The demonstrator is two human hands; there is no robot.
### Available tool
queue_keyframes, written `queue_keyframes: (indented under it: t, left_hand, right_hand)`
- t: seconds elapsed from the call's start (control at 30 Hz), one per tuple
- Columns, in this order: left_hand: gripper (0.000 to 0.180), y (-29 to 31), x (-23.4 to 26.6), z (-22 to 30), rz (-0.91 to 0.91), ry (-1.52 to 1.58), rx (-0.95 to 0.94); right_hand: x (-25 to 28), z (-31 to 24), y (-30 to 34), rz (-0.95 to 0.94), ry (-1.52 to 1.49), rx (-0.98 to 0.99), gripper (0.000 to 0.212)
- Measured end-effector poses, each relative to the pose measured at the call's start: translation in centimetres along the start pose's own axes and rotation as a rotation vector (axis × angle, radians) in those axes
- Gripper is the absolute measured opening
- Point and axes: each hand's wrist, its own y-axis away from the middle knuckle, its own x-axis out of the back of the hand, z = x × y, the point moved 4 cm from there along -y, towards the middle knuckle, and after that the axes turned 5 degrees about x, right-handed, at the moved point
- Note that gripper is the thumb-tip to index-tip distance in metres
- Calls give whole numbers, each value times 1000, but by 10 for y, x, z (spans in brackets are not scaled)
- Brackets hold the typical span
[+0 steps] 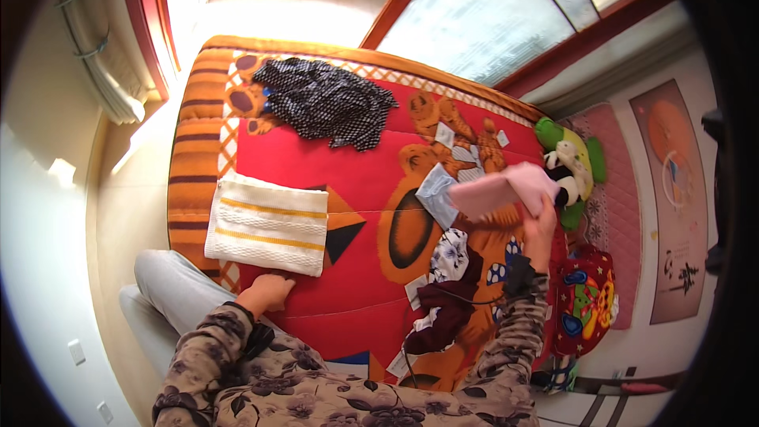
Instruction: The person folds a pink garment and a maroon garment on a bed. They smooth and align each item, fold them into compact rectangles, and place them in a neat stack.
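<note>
My right hand (541, 225) is raised over the right side of the bed and grips a pink folded cloth (506, 187) by its lower edge. My left hand (269, 291) rests on the red bedspread (348, 174), just below a folded white towel with yellow stripes (269, 224). A pale blue cloth (437, 192) lies under the pink one. A pile of dark maroon and floral garments (447, 292) sits near my right forearm.
A black dotted garment (328, 101) lies at the far end of the bed. Small folded cloths (466, 146) lie beyond the pink cloth. A green and white plush toy (571, 162) and a colourful bag (586, 299) sit at the bed's right edge. Windows are behind.
</note>
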Motion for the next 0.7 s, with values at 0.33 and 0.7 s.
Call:
queue_keyframes:
  t: [0.33,0.7]
  left_hand:
    - [86,89,67,-24,28,2051,-429]
    - [85,203,63,-82,787,2377,-649]
  right_hand:
    - [-274,58,151,-695,-425,-291,39]
    - [-391,140,300,-798,-467,-724,45]
